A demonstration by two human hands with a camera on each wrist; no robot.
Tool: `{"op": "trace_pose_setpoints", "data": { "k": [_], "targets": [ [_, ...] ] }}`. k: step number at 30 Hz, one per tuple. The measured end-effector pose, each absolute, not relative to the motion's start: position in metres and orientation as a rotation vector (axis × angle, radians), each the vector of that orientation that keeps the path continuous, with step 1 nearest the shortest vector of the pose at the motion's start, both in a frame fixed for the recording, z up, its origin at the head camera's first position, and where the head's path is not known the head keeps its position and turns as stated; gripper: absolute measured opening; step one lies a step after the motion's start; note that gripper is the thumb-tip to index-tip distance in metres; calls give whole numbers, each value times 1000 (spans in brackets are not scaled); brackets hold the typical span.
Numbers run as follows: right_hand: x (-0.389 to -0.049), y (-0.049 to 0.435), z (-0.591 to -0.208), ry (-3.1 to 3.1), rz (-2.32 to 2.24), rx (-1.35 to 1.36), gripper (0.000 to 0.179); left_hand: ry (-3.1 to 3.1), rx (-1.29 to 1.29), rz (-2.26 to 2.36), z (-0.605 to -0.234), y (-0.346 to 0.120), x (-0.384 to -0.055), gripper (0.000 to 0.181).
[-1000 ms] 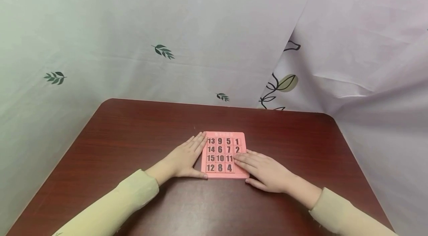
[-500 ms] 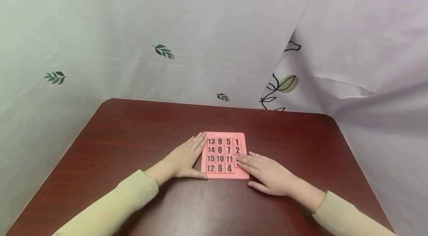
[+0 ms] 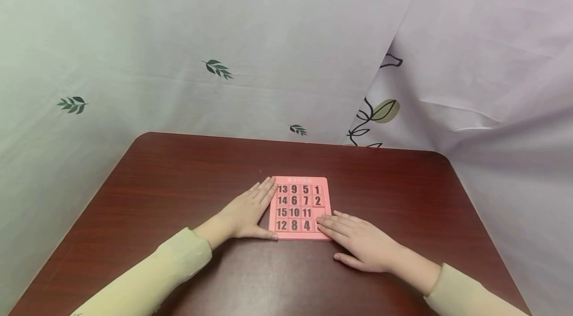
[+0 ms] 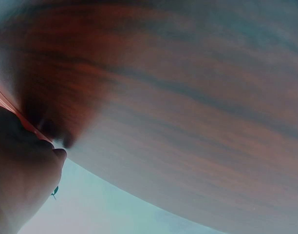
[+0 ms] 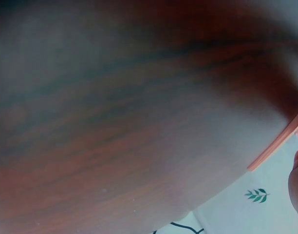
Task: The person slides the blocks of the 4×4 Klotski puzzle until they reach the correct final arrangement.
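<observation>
A pink number slide puzzle lies flat on the table in the head view, its black-numbered tiles set in rows. My left hand rests along the puzzle's left edge, fingers straight at the upper corner and thumb at the lower corner. With straight fingers, my right hand touches the bottom cell of the right column; whatever number is there is hidden. Just above those fingertips, below the 2, the cell shows bare pink. Both wrist views catch only the puzzle's edge and part of each hand.
The dark red-brown wooden table has rounded far corners. Pale curtains with leaf prints hang behind it and along both sides.
My right hand has slid toward me along the puzzle's right column, from the third row to the bottom one, uncovering the third-row cell. My left hand stays in place.
</observation>
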State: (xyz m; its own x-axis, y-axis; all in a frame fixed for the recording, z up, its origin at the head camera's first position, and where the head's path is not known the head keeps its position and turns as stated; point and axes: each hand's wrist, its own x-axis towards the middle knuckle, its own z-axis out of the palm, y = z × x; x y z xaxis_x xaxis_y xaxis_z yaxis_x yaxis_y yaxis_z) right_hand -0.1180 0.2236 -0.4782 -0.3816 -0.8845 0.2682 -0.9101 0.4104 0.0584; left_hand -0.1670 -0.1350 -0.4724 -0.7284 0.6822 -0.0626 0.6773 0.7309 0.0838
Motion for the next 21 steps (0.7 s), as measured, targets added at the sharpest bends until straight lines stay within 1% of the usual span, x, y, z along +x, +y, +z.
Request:
{"op": "trace_pose_setpoints", "data": {
  "k": [5,14,21],
  "targets": [
    [-125,222,-477,-2412,134,1562,67,2838,1112,84,-472,-135,-167,131],
    [-144,218,-476,-2584,86,1435,69,2828,1102,98,-474,-134,-167,131],
    [-144,217,-477,-2585,89,1446,68,2825,1085,93,-475,-134,-167,132]
  ]
}}
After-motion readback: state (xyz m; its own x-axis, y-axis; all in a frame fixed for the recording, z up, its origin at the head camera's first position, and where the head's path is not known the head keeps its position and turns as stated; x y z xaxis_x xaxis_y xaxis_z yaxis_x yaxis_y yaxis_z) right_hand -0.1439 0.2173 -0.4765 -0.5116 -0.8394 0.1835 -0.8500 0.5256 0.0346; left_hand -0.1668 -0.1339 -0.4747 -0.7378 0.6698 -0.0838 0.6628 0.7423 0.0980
